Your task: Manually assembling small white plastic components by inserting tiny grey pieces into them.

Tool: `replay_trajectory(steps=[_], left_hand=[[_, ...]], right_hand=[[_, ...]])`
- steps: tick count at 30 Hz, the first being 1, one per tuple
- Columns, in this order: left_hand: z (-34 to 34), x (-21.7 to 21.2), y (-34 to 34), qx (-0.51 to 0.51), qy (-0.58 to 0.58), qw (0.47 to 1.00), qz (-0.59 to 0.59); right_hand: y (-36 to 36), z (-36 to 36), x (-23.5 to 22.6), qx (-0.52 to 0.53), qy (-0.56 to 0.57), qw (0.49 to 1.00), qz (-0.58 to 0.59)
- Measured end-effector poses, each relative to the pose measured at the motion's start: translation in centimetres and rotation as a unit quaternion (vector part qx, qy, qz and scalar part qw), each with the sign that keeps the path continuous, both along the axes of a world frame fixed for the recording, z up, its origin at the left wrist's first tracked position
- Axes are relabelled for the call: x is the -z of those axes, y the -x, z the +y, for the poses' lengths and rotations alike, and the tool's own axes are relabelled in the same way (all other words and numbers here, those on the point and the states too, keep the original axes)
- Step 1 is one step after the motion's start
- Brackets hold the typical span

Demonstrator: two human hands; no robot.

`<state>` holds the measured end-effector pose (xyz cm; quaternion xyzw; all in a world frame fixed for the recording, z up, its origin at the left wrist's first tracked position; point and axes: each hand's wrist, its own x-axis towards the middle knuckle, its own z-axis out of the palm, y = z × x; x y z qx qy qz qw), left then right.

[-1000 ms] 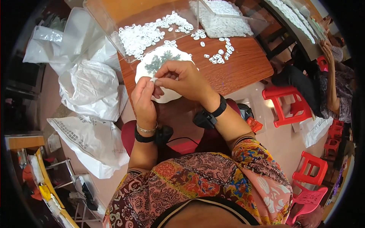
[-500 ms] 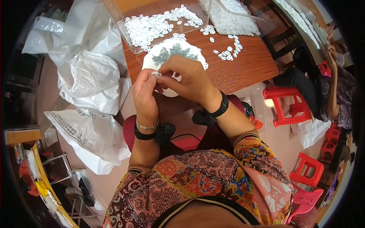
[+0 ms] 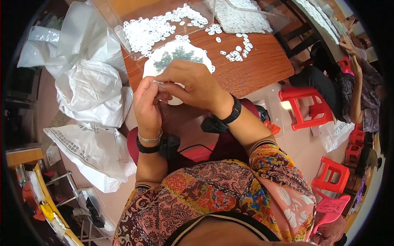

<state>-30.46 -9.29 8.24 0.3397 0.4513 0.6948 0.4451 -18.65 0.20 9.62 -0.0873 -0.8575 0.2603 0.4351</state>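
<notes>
Both hands meet over the near edge of a white scalloped plate [image 3: 208,65]. Between the fingertips of my left hand [image 3: 147,108] is a small white plastic piece [image 3: 157,83], mostly covered by the fingers. My right hand [image 3: 199,84] pinches at the same piece with thumb and forefinger; whether it holds a separate tiny part cannot be seen. On the plate lies a heap of small grey-green parts [image 3: 177,57], too fine to make out singly. Beyond it, many white oval pieces with holes [image 3: 150,35] fill a clear tray [image 3: 117,35].
More white ovals [image 3: 238,53] lie loose on the brown table [image 3: 262,67]. A clear bag of white pieces [image 3: 240,18] stands at the back. White sacks [image 3: 92,92] crowd the left floor. Right are red stools [image 3: 308,108] and another person [image 3: 355,88] seated at work.
The whole view has shifted, with table and hands a little further left. The fingers have closed more over the white piece, so less of it shows.
</notes>
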Motion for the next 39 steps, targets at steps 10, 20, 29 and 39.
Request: replay_trajectory(steps=[10,20,29,39], left_hand=[[0.2,0.3,0.1,0.002,-0.021,1.0,0.001],[0.3,0.2,0.1,-0.002,0.001,1.0,-0.01],[0.2,0.3,0.3,-0.013,-0.002,1.0,-0.026],[0.5,1.2,0.9,-0.013,0.006,0.999,0.031]], right_hand=[[0.2,-0.3,0.6,0.024,-0.012,0.999,0.027],[0.4,-0.3,0.9,0.029,-0.006,0.999,0.032],[0.5,-0.4,0.7,0.017,0.093,0.995,0.008],[0.5,0.5,1.0,0.006,0.187,0.982,-0.018]])
